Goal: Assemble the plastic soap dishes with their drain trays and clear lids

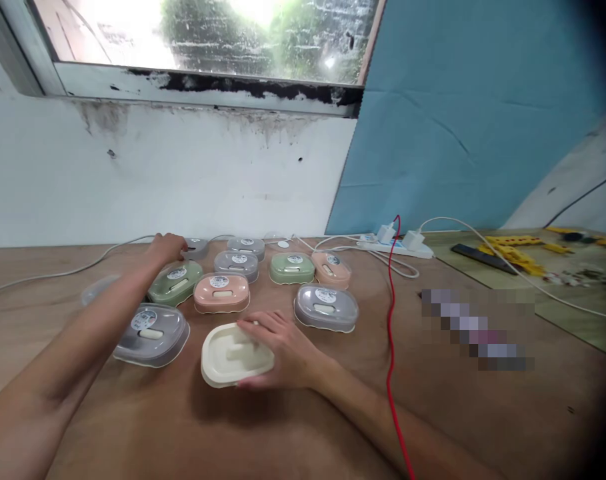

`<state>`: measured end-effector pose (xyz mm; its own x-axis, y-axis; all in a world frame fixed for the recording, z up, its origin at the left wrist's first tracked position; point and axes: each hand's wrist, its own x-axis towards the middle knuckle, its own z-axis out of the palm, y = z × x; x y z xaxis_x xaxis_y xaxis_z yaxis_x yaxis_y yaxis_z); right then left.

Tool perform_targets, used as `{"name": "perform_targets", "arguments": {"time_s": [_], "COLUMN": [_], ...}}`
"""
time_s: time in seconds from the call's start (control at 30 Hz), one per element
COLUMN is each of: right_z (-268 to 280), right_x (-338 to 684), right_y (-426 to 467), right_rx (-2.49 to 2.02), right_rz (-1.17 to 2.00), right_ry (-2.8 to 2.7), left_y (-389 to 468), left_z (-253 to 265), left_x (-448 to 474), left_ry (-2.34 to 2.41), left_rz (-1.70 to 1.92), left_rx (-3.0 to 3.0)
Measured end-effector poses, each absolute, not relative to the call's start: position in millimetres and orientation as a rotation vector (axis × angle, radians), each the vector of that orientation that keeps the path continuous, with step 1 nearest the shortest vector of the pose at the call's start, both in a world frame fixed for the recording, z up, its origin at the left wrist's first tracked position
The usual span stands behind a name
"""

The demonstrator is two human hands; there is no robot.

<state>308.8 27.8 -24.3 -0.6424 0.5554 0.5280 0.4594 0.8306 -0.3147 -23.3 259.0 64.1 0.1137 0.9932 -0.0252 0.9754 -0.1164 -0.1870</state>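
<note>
My right hand (285,350) grips a cream plastic box (227,363), tilted above the table, its pale recessed face toward me. The fingers lie over its right side. My left hand (167,249) reaches to the back left, its curled fingers at the left side of a grey lidded box (197,249); part of that grip is hidden. Around them stand several oval boxes with clear lids and round stickers: a green box (175,283), a pink box (221,293), another green box (291,268) and a grey box (326,309). A larger grey box (153,337) lies partly behind my left forearm.
A red cable (391,333) runs down the table to the right of my right hand. A white power strip (397,247) with plugs sits by the wall. Yellow parts (515,253) and a dark bar (483,259) lie far right.
</note>
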Motion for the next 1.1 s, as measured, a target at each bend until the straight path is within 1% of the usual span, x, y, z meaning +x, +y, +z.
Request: {"name": "perform_targets", "arguments": {"time_s": [0.13, 0.27, 0.43, 0.53, 0.6, 0.67, 0.7, 0.77, 0.83, 0.97, 1.1], "right_z": [-25.1, -23.6, -20.6, -14.2, -8.3, -3.3, -1.6, -0.3, -0.9, -1.9, -1.5], "right_x": [305.6, 305.5, 307.3, 310.8, 315.1, 319.9, 322.1, 325.2, 325.9, 321.9, 319.1], "right_y": [30.1, 29.8, 29.1, 28.3, 26.5, 23.9, 22.6, 20.9, 20.8, 23.6, 24.0], "right_rx": [-0.749, -0.757, -0.730, -0.645, -0.616, -0.614, -0.620, -0.653, -0.706, -0.761, -0.698], "right_rz": [0.230, 0.244, 0.265, 0.176, 0.078, 0.020, 0.017, 0.051, 0.088, 0.089, 0.078], "right_ry": [-2.399, -2.412, -2.348, -2.169, -2.004, -1.869, -1.824, -1.774, -1.750, -1.787, -1.859], "left_y": [258.8, 248.0, 217.0, 174.7, 135.2, 91.7, 71.0, 36.0, 13.5, 3.6, 11.5], "left_z": [61.5, 68.4, 97.1, 102.7, 95.3, 80.9, 72.4, 55.2, 39.4, 14.3, -2.4], "left_x": [-25.8, -29.1, -27.9, -17.1, -5.3, 9.8, 18.4, 36.3, 53.1, 72.7, 71.0], "left_ry": [-1.907, -1.858, -1.833, -1.743, -1.588, -1.427, -1.215, -0.830, -0.635, -0.524, -0.577], "left_rz": [0.229, 0.122, -0.204, -0.448, -0.657, -0.744, -0.818, -0.813, -0.736, -0.621, -0.782], "left_rx": [-2.293, -2.309, -2.303, -2.347, -2.393, -2.441, -2.484, -2.556, -2.549, -2.557, -2.585]}}
